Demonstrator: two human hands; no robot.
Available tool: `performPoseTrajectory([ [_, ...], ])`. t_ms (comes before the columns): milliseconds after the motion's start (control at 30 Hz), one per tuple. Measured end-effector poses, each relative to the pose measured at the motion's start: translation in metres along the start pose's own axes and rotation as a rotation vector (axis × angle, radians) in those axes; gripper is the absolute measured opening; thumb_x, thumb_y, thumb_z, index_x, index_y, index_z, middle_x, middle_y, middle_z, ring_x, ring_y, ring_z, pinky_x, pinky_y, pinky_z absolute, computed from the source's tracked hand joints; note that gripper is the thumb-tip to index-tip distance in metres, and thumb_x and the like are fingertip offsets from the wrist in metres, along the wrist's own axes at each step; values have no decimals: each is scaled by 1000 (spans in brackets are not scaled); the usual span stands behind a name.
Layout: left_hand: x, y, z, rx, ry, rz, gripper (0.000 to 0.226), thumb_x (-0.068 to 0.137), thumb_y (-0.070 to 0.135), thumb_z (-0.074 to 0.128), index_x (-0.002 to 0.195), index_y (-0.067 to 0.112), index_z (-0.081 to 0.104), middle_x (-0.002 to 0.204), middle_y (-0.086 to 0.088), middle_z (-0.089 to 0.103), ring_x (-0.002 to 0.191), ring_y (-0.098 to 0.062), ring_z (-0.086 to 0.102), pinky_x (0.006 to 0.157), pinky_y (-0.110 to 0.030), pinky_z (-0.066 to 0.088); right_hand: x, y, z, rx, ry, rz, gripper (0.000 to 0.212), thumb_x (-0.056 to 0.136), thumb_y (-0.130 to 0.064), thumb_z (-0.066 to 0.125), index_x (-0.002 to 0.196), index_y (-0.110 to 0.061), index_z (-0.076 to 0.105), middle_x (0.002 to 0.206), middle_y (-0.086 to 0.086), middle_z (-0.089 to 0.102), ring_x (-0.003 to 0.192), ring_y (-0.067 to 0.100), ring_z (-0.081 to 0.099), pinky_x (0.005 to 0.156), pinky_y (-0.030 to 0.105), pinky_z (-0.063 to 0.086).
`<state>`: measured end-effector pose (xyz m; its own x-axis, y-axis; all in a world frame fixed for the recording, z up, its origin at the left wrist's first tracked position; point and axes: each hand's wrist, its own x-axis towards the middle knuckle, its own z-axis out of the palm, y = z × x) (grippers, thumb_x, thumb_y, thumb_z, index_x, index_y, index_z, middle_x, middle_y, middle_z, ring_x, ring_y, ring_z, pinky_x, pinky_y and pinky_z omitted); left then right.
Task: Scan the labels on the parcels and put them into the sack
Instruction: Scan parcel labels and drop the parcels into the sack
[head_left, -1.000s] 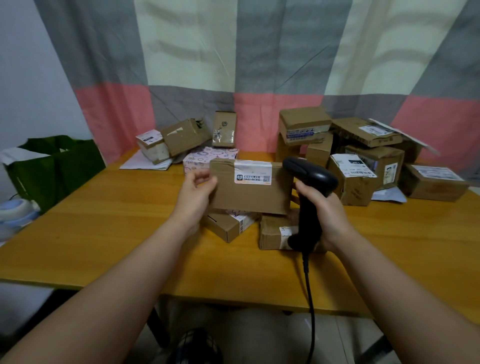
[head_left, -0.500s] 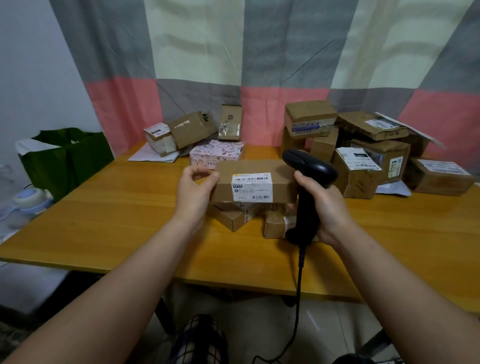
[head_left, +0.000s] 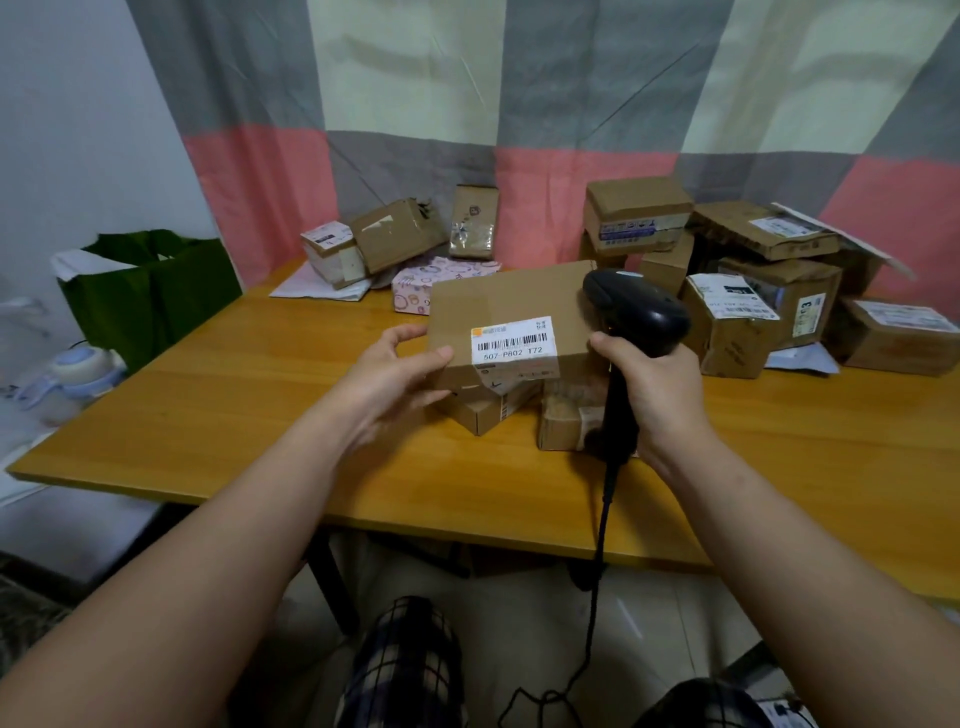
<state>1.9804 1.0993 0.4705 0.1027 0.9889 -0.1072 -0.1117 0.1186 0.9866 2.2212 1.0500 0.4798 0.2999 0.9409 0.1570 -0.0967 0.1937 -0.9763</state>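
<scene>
My left hand (head_left: 392, 371) grips the left end of a flat brown cardboard parcel (head_left: 498, 306), held above the wooden table (head_left: 234, 415). Its white barcode label (head_left: 514, 345) faces up toward me. My right hand (head_left: 657, 395) holds a black corded barcode scanner (head_left: 631, 312) by its handle, the head right beside the parcel's right end. A green sack (head_left: 150, 296) stands open left of the table. Two small brown parcels (head_left: 563, 421) lie under the held one.
A pile of brown boxes (head_left: 748, 291) fills the table's far right. More parcels (head_left: 384, 244) and a patterned pink box (head_left: 431, 283) lie at the far middle, against a striped curtain. The scanner cable (head_left: 597, 571) hangs over the near edge.
The parcel has been tipped back in my left hand, so the face with the barcode label now points up. The scanner hand stayed beside it.
</scene>
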Motion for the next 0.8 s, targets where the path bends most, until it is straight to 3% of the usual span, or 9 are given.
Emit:
performPoseTrajectory([
  [67, -2, 4, -6, 163, -45, 29, 53, 78, 4, 73, 120, 20, 46, 106, -6, 69, 90, -15, 71, 74, -26, 58, -1, -5, 1, -67, -12, -22, 18, 83, -23, 73, 99, -25, 64, 95, -4, 71, 90, 10, 69, 71, 23, 52],
  [133, -2, 4, -9, 251, -6, 78, 41, 77, 2, 74, 106, 22, 53, 99, 3, 66, 81, -3, 70, 71, -18, 56, -2, -7, 3, -186, -19, -89, 20, 82, -30, 73, 100, -25, 65, 90, -8, 70, 89, 5, 65, 71, 23, 46],
  [233, 1, 2, -9, 185, 130, 156, 31, 80, 0, 71, 92, 23, 54, 88, 9, 64, 68, 6, 67, 64, -11, 53, -8, -5, 5, -358, -42, -139, 11, 80, -37, 73, 80, -30, 64, 68, -13, 68, 71, 2, 64, 67, 28, 47],
  [300, 2, 1, -11, 126, 183, 188, 29, 82, 1, 70, 104, 14, 57, 94, 2, 68, 78, -1, 69, 73, -17, 55, -16, 2, 8, -458, -90, -146, 16, 78, -39, 74, 73, -28, 63, 59, -15, 65, 63, 0, 62, 62, 24, 45],
  [400, 4, -1, -11, 154, 236, 215, 52, 82, 4, 72, 129, 0, 49, 115, -13, 65, 103, -19, 65, 93, -30, 52, -29, 10, 14, -543, -107, -191, 17, 77, -41, 75, 72, -34, 60, 58, -23, 62, 67, -14, 57, 50, 9, 38],
  [533, 7, -8, -9, 234, 316, 255, 58, 81, 6, 73, 131, -1, 46, 119, -13, 63, 90, -10, 64, 71, -12, 52, -37, 11, 18, -526, -139, -210, 15, 79, -39, 74, 78, -40, 59, 71, -16, 63, 75, -4, 60, 59, 16, 37],
  [600, 8, -11, -10, 259, 360, 269, 63, 81, 8, 74, 135, 0, 43, 125, -14, 60, 99, -15, 63, 68, -8, 50, -38, 11, 19, -522, -153, -216, 14, 80, -37, 74, 79, -38, 60, 71, -13, 63, 76, 1, 60, 59, 20, 38],
  [667, 11, -13, -12, 286, 396, 278, 64, 81, 9, 74, 136, -1, 42, 128, -18, 56, 108, -21, 61, 71, -7, 49, -38, 10, 20, -531, -158, -212, 14, 80, -38, 74, 78, -36, 60, 70, -13, 62, 76, 3, 59, 59, 22, 38],
  [800, 11, -13, -13, 278, 404, 261, 64, 82, 7, 73, 136, -2, 40, 131, -15, 54, 113, -22, 59, 91, -25, 49, -37, 11, 18, -552, -161, -209, 12, 80, -37, 73, 82, -31, 63, 67, -13, 59, 73, 4, 57, 58, 22, 35],
])
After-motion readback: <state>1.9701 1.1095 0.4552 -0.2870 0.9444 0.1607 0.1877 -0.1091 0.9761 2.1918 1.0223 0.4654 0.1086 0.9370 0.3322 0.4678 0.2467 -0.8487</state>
